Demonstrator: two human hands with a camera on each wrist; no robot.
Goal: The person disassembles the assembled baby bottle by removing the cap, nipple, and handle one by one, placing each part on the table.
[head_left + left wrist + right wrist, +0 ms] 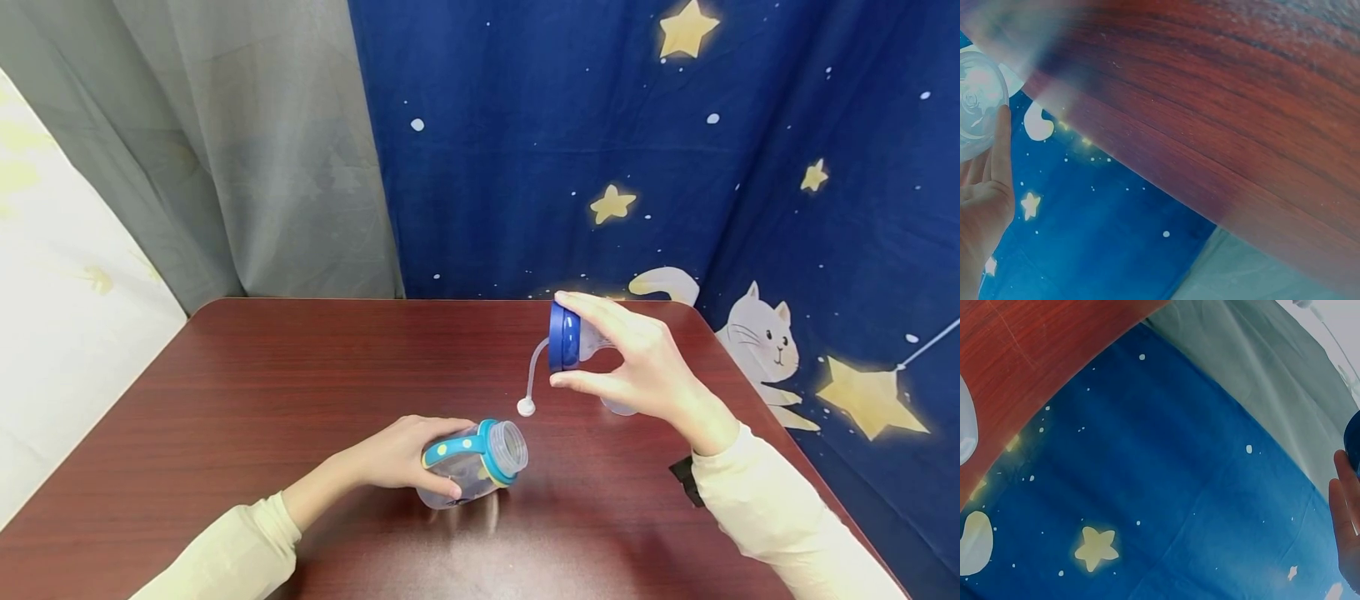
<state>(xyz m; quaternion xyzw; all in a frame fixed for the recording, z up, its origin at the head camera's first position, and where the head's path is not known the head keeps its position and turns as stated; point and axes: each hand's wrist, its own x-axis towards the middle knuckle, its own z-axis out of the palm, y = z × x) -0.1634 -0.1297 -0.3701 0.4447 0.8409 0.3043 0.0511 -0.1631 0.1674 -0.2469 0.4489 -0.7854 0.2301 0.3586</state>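
Note:
My left hand [405,454] grips a clear sippy bottle [476,479] with a teal collar and a teal, dotted handle. The bottle is tilted, its uncovered mouth facing right; its round base [975,94] shows in the left wrist view. Up and to the right, my right hand [648,358] holds a dark blue lid [564,337] on its side between thumb and fingers. From the lid hangs a clear straw [533,367] with a white ball end [527,407], apart from the bottle. The right wrist view catches only the blue lid's edge [1353,444].
A clear rounded piece [618,407] shows below my right hand, mostly hidden by it. The dark red wooden table [337,358] ends at the grey curtain [300,167] and the blue star-patterned curtain [525,167]. A small black object [686,479] shows beside the right sleeve.

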